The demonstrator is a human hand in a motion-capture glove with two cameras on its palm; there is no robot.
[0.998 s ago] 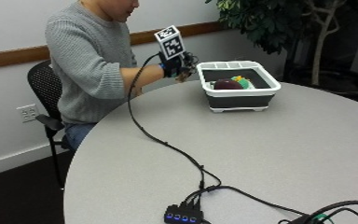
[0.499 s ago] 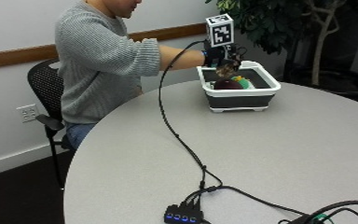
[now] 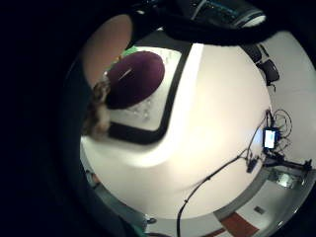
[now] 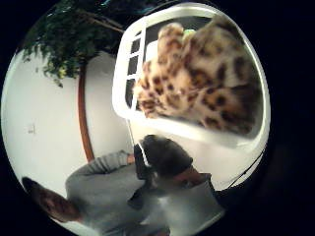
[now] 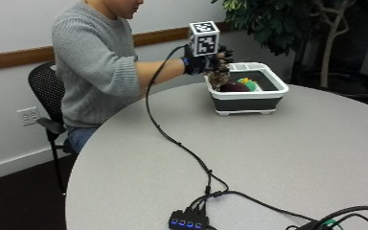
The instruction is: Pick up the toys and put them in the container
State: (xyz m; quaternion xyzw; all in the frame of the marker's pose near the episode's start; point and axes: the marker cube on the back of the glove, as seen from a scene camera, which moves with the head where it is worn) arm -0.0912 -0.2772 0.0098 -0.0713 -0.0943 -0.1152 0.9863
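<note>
Soft plush against smooth plastic, all on a matt bench.
Your gloved right hand (image 5: pixel 204 63) holds a leopard-print toy (image 4: pixel 206 83) that looks like fuzzy plush cloth. The container (image 5: pixel 247 98) below it looks like smooth plastic, with a white rim and dark walls. Inside, the purple toy (image 3: pixel 134 78) has a soft, matt cloth look. Your bench (image 5: pixel 311 163) is a smooth, matt grey surface. Your sweater (image 5: pixel 95 72) is ribbed grey knit.
</note>
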